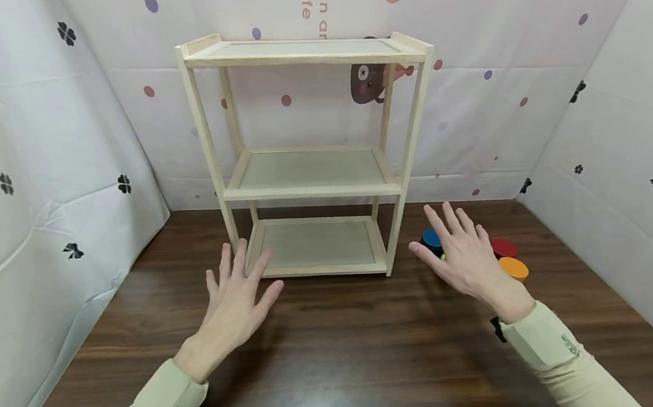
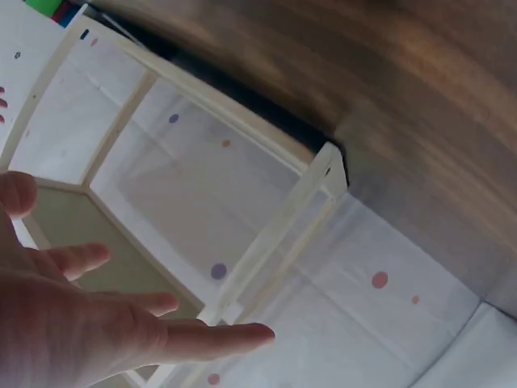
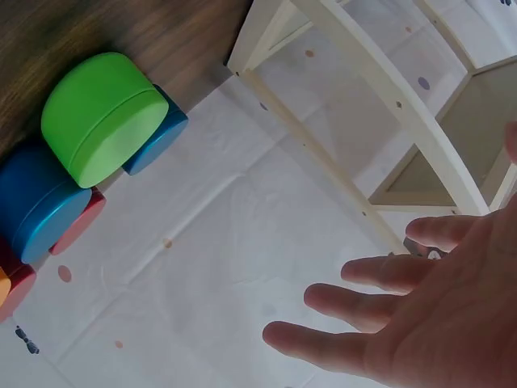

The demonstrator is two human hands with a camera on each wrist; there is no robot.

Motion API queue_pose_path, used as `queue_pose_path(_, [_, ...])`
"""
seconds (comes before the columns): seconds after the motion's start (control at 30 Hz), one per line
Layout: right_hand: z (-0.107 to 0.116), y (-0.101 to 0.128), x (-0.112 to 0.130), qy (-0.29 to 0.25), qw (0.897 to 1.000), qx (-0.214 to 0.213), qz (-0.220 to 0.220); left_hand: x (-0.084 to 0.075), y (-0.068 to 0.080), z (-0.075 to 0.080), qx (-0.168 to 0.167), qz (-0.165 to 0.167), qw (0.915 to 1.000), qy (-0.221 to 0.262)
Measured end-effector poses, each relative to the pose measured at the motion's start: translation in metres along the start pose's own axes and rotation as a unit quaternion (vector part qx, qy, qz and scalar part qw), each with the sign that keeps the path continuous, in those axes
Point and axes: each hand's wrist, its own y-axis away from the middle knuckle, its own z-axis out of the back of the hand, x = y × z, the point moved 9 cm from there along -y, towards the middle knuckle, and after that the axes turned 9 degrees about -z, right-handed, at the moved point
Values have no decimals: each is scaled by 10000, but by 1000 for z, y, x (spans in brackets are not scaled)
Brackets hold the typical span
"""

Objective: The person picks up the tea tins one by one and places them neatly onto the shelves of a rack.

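A cream wooden three-tier shelf rack [image 1: 313, 192] stands upright on the dark table. My left hand [image 1: 233, 311] hovers with fingers spread before the rack's lower left front leg, holding nothing. To the right of the rack, my right hand [image 1: 469, 261], also spread and free of any object, partly covers a group of round, lidded canisters. Around that hand show a blue canister [image 1: 431, 239], a red canister [image 1: 504, 248] and an orange canister [image 1: 514, 268]. The right wrist view shows a green canister [image 3: 105, 113] among them, apart from the fingers [image 3: 315, 347].
A brown wood-grain table [image 1: 332, 357] extends in front of the rack. White patterned cloth hangs as a back wall [image 1: 305, 118], a left wall [image 1: 37, 263] and a right wall [image 1: 617, 150]. A dark bow-shaped mark [image 1: 498, 329] shows beside the right cuff.
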Motion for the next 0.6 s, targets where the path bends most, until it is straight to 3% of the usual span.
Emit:
queue_pose_path(0.2, [4,0,1,46,10000,-3,21,5,-6,21,-410,69,9990,164])
queue_pose_path(0.3, [6,0,2,49,10000,-24,30,9,-11,38,-854,13,9961,213])
queue_pose_path(0.43, [8,0,3,78,10000,-48,21,16,-20,65,-1649,-164,9844,583])
queue_pose_path(0.6, [12,1,3,61,10000,-60,27,34,-33,89,-2214,-182,9656,1350])
